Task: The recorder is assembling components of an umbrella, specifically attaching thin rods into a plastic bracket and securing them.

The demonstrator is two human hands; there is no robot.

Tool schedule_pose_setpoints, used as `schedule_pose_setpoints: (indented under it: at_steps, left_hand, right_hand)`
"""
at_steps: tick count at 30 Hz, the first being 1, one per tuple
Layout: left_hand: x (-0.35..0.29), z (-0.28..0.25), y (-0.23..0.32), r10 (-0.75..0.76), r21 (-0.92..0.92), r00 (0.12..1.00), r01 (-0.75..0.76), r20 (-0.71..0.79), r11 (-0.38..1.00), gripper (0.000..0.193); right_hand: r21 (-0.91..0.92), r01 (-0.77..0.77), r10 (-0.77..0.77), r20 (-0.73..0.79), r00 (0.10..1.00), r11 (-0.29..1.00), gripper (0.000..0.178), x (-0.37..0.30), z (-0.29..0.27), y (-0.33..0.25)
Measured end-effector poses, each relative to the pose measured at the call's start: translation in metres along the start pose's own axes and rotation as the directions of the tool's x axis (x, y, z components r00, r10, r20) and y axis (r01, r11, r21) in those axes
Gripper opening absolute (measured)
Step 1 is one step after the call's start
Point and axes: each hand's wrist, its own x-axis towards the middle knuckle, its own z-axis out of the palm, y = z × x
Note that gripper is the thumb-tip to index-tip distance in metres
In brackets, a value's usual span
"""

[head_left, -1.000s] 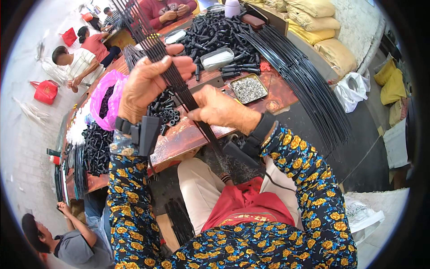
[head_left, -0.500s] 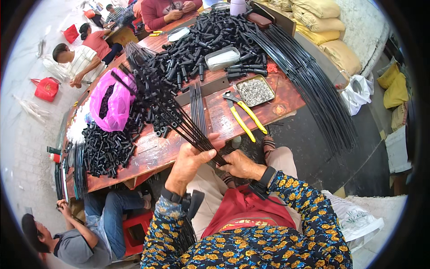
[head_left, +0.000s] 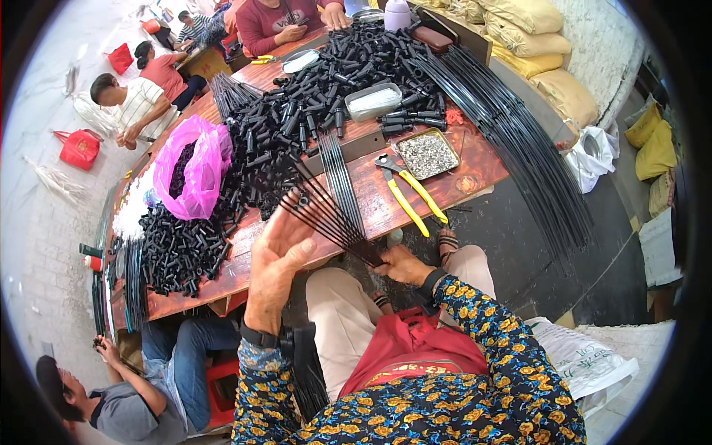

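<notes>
My right hand (head_left: 400,265) is closed round the lower ends of a bundle of thin black rods (head_left: 337,226). The bundle slants up to the left over the table edge, its rods spread like a fan and their far ends blurred. Beside it my left hand (head_left: 280,252) is open, palm toward the rods, thumb apart; its fingertips are close to the upper rods, and I cannot tell whether they touch. More thin rods (head_left: 343,182) lie on the table just beyond the bundle. Right of them rest yellow-handled cutting pliers (head_left: 409,194).
The reddish wooden table (head_left: 463,156) bears a heap of black tubular parts (head_left: 326,81), a tray of small metal pieces (head_left: 428,153), a clear box (head_left: 373,101) and a pink bag (head_left: 196,174) of black pieces. Long black rods (head_left: 512,148) overhang its right edge. Co-workers sit around.
My left hand has let go of the rods and moved left, opening. The bundle has fanned out, while my right hand keeps its hold. The co-worker across the table has lowered one hand to the tabletop.
</notes>
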Motion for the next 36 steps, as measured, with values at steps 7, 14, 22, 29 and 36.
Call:
schedule_pose_setpoints:
  at_steps: [7, 14, 22, 29, 36]
  left_hand:
    - [0.049, 0.023, 0.045, 0.267, -0.020, 0.952, -0.267, 0.146, 0.963, 0.063]
    - [0.054, 0.038, 0.047, 0.282, -0.190, 0.953, -0.258, 0.108, 0.947, 0.021]
    - [0.052, 0.041, 0.048, 0.258, -0.127, 0.957, -0.242, 0.129, 0.962, 0.021]
    - [0.048, 0.035, 0.047, 0.317, -0.131, 0.932, -0.297, 0.176, 0.946, 0.024]
    - [0.046, 0.040, 0.053, 0.314, -0.049, 0.939, -0.311, 0.142, 0.949, 0.028]
  right_hand:
    - [0.141, -0.041, 0.039, 0.014, 0.999, 0.989, 0.025, 0.001, 0.006, 0.004]
    - [0.005, -0.066, 0.066, 0.011, 0.998, 0.998, 0.035, 0.005, 0.009, 0.014]
    - [-0.378, 0.140, 0.052, 0.455, 0.889, 0.915, 0.036, -0.042, -0.144, -0.123]
    - [-0.519, 0.048, -0.149, -0.153, 0.977, 0.853, 0.017, 0.097, -0.263, -0.114]
    - [-0.589, -0.230, 0.020, -0.342, 0.940, 0.774, 0.027, 0.199, -0.273, -0.099]
